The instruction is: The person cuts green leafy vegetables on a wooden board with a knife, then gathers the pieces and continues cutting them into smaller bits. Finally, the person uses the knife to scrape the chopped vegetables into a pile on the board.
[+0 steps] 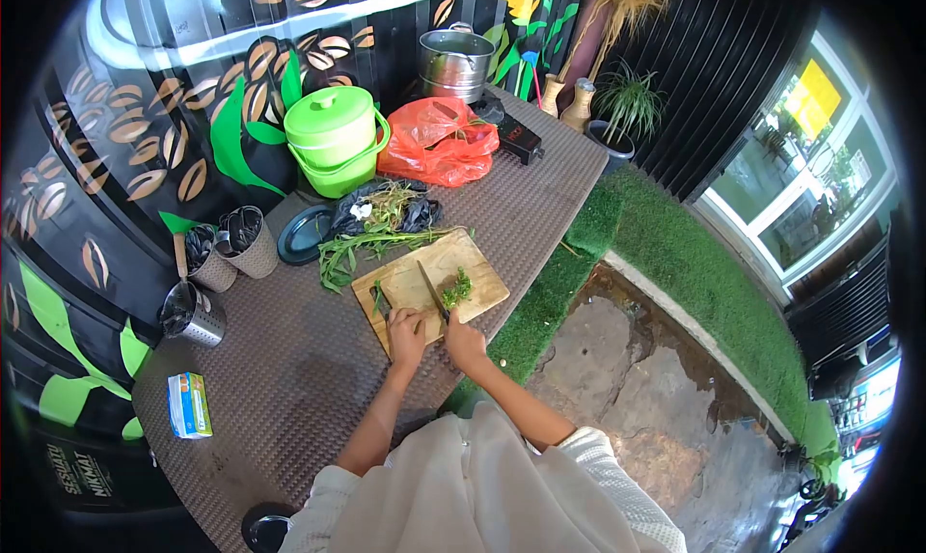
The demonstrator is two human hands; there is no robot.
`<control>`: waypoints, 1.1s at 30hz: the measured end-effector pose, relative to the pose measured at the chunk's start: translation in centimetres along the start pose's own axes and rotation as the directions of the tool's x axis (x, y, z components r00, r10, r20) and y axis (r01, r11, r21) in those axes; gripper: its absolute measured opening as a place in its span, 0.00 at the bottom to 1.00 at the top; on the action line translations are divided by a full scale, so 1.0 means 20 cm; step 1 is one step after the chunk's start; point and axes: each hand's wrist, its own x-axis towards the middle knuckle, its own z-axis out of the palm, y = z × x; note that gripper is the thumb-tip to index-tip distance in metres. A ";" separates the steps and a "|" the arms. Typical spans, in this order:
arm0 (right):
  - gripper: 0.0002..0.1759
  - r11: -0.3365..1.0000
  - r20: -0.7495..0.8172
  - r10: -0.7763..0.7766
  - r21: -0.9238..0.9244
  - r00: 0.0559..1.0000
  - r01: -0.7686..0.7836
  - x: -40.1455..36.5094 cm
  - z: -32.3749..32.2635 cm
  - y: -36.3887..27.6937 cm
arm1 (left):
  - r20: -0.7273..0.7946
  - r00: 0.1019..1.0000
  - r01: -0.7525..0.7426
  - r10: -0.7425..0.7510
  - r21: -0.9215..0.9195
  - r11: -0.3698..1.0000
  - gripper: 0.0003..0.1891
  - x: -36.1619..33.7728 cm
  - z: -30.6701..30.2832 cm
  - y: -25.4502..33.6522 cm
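Note:
A wooden cutting board (482, 285) lies near the table's front edge. My right hand (465, 343) is closed around the handle of a kitchen knife (430, 285), whose blade points away from me over the board. To the right of the blade sits a small pile of chopped greens (457, 289). My left hand (407, 333) rests on the board left of the knife, its fingers bent and close together; whatever may be under them is hidden. A few green bits (377, 295) lie just beyond those fingers. Behind the board, leafy green stalks (371, 249) are spread out.
Behind the stalks are a black plastic bag (424, 208), a dark plate (304, 233), a green lidded bucket (333, 143), a red plastic bag (439, 143) and a steel pot (455, 66). Utensil holders (249, 244) and a tissue pack (189, 405) stand left.

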 end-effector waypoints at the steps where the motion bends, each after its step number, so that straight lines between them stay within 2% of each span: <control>1: 0.28 0.999 0.022 0.012 0.039 1.000 -0.013 0.00 -0.03 0.01 | -0.006 1.000 0.015 -0.015 -0.015 1.000 0.05 0.00 0.00 0.00; 3: 0.28 0.999 0.027 -0.005 0.043 1.000 0.004 -0.02 -0.09 0.02 | -0.013 0.999 0.031 -0.032 -0.027 0.999 0.05 0.00 0.02 -0.01; 5: 0.28 0.999 0.031 -0.018 0.048 0.999 0.017 -0.03 -0.14 0.02 | 0.052 0.986 0.163 -0.158 -0.105 0.981 0.05 0.03 0.06 -0.04; 9: 0.22 0.996 0.078 -0.063 0.074 0.995 0.057 0.00 -0.20 0.07 | 0.073 0.984 0.171 -0.160 -0.184 0.968 0.05 0.05 0.09 -0.01; 11: 0.20 0.993 0.083 -0.093 0.079 0.992 0.087 0.02 -0.18 0.10 | 0.000 0.998 0.068 -0.068 0.035 0.997 0.06 0.04 0.07 0.04; 14: 0.18 0.983 0.078 -0.152 0.117 0.985 0.142 0.02 -0.16 0.11 | -0.018 0.999 0.052 -0.051 0.043 0.998 0.04 0.03 0.09 0.01; 17: 0.17 0.981 0.047 -0.117 0.160 0.992 0.108 0.01 -0.18 0.07 | -0.033 0.999 0.021 -0.018 0.076 0.997 0.04 0.03 0.10 0.02; 24: 0.17 0.988 0.083 -0.127 0.102 0.988 0.118 0.03 -0.13 0.04 | -0.047 0.999 0.023 -0.021 0.059 0.998 0.04 0.04 0.09 0.02; 29: 0.17 0.991 0.107 -0.123 0.068 0.987 0.116 0.03 -0.13 0.05 | -0.013 0.997 0.077 -0.077 0.021 0.997 0.04 0.06 0.07 0.03; 32: 0.16 0.997 0.125 -0.052 0.072 0.991 0.043 -0.02 -0.20 -0.01 | 0.010 0.994 0.106 -0.106 0.032 0.994 0.03 0.07 0.06 0.05; 33: 0.16 0.998 0.081 -0.019 0.060 0.997 0.014 -0.05 -0.18 -0.02 | 0.017 0.994 0.109 -0.110 0.047 0.993 0.03 0.07 0.07 0.04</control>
